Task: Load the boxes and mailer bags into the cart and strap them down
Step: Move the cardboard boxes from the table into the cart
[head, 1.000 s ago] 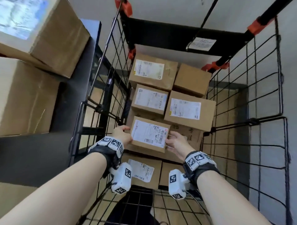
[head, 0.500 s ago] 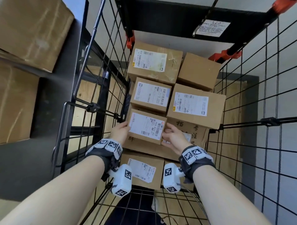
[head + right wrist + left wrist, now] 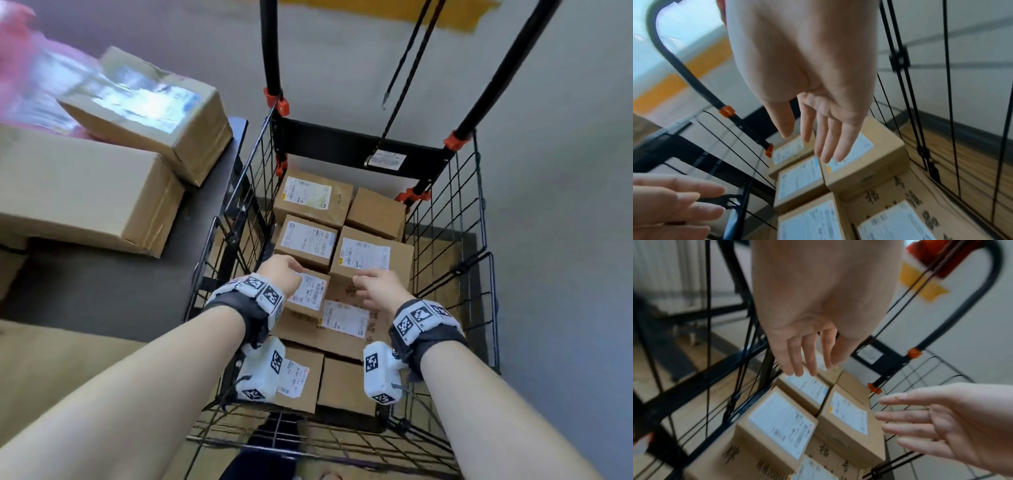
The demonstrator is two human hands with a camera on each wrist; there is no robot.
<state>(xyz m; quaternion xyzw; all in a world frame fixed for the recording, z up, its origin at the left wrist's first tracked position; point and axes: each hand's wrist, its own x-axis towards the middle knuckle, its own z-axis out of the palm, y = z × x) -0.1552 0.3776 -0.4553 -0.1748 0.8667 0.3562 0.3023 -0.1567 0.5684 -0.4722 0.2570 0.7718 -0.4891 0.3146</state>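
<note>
- Head view: both grips, left hand [image 3: 279, 274] and right hand [image 3: 376, 286], hang released, fingers straight, holding nothing.
- Just below them, the small labelled brown cardboard box [image 3: 308, 294] sits atop stacked boxes inside the black wire cart [image 3: 448, 219], apparently packed tight for strapping.

Bare forearms; each wrist wears a black strap [image 3: 255, 320] with white, square-coded marker blocks [image 3: 379, 374].
</note>
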